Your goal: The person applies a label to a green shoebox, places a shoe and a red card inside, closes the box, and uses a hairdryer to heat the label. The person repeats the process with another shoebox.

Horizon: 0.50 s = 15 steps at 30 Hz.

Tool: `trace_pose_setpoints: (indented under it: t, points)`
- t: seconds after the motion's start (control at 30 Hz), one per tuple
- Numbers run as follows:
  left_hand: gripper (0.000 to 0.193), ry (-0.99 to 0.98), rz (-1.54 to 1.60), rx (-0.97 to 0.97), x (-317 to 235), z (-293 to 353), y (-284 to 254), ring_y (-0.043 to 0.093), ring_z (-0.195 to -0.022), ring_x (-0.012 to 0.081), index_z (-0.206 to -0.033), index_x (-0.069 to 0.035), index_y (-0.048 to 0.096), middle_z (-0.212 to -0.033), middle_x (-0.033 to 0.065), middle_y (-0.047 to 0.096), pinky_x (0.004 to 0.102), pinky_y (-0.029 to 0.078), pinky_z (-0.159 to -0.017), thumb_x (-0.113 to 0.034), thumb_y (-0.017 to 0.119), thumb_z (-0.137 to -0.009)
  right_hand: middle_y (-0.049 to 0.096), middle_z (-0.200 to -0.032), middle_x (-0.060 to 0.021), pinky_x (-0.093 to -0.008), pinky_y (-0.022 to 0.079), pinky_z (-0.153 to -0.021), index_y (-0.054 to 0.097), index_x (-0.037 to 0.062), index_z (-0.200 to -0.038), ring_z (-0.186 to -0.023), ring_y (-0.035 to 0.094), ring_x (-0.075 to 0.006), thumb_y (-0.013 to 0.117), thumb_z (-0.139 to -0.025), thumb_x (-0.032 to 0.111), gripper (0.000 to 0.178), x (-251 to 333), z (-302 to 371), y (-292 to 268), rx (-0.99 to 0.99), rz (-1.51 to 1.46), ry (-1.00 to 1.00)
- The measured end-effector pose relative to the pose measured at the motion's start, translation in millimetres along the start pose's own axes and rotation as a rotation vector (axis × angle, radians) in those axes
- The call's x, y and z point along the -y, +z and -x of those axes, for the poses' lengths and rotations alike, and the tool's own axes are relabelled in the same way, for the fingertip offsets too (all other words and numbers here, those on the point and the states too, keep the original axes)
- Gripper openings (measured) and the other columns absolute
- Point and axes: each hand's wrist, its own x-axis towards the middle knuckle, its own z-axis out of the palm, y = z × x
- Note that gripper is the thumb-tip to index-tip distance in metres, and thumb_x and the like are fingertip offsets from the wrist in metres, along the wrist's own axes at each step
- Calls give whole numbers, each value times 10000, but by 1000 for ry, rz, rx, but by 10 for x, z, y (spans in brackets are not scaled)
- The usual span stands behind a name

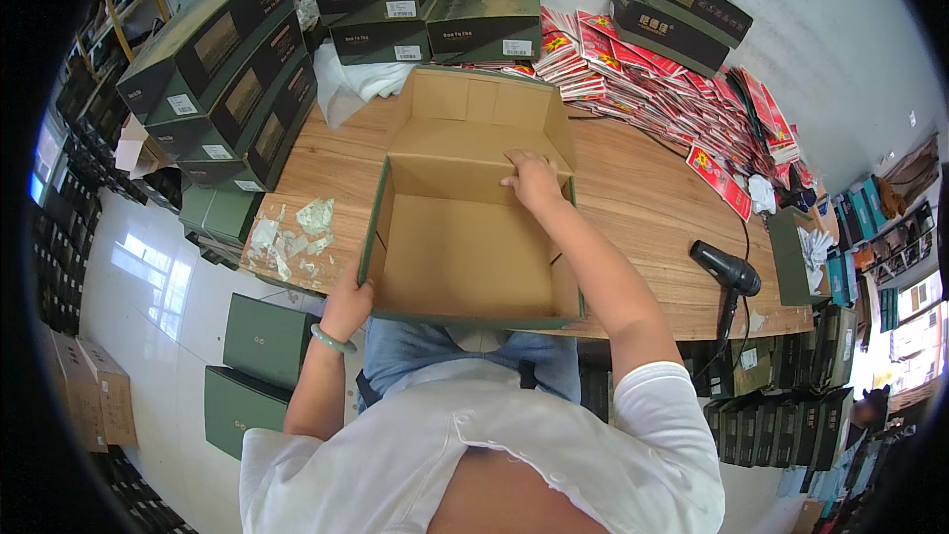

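In front of me an empty cardboard shoe box (465, 247) stands at the table's near edge, green outside and brown inside. Its hinged lid (474, 119) is folded back on the far side. My left hand (348, 305), with a pale green bangle on its wrist, grips the box's left wall near the front corner; most of its fingers are hidden outside. Reaching across the right side, my right hand (534, 180) has its fingers bent over the far edge, where the lid meets the box.
Stacked green shoe boxes (222, 79) stand at the left, with more (484, 20) at the back. Many red printed packets (652, 79) are heaped behind to the right. A black hair dryer (727, 269) lies at the right; torn paper scraps (292, 237) lie at the left edge.
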Motion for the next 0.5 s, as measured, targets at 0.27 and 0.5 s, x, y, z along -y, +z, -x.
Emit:
trace_pose_setpoints:
  t: [0.27,0.5]
  points:
    - [611,79,-88,-120,-12,-400,7,544,-1227,387,-1450,-69,407,-1300,258,571,394,443,-1005,-37,498,-847,670,-871,-100,-308,477,-727,665,-2,-994,-789,599,-168,726,-881,236,270,-153,-9,-366,-400,-666,277]
    - [622,-40,114,-208,-83,-590,171,575,-1189,337,-1489,-43,310,-1301,241,566,379,459,-984,-111,547,-918,692,-897,-81,-270,513,-781,666,-32,-1003,-856,652,-151,657,-946,202,240,-397,1117,-419,-429,-753,474]
